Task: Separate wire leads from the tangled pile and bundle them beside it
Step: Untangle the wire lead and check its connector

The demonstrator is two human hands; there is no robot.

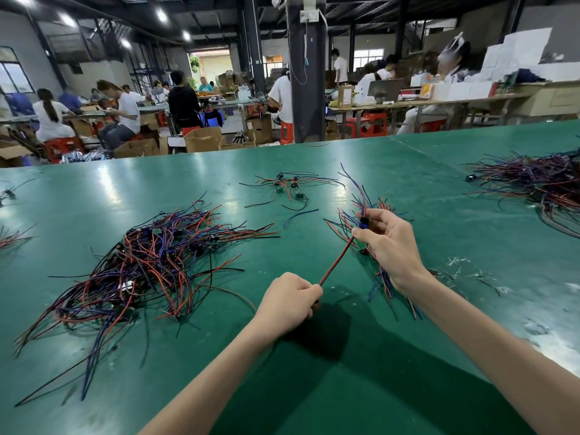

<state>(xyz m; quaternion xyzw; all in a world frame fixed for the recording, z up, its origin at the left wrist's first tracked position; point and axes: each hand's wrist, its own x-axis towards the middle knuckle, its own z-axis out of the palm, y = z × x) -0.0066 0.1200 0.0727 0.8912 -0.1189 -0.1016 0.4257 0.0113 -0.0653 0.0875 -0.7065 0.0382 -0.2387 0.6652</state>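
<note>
- On my screen the left hand (pixel 290 301) is curled into a loose fist low in the middle of the view. Its thumb and forefinger pinch the near end of a red-and-black lead (pixel 337 260).
- That lead runs straight and taut, up and to the right, from the left hand to the right hand (pixel 387 246).
- The right hand is raised and to the right of the left. Its fingers are curled round a bundle (pixel 365 196) of red, blue and black leads, and a small blue part shows at the fingertips.
- The bundle fans out above the right hand and trails out below the wrist towards me. I cannot tell whether its lower ends touch the table (pixel 345 372).
- The tangled pile (pixel 150 262) lies on the green table to the left of both hands, well apart from the bundle. It is a wide heap of red, blue and black wires with small green boards mixed in, and neither hand touches it.
- Further back, between the pile and the bundle, I see a small cluster (pixel 288 185) of leads with boards. A single blue wire (pixel 301 214) lies loose just in front of it.
- A second heap (pixel 539 180) of wires sits at the far right edge of the table.
- Pale scraps (pixel 464 265) are scattered on the table to the right of the right forearm.
- Beyond the table, workers (pixel 125 111) sit at benches on red stools among cardboard boxes.
</note>
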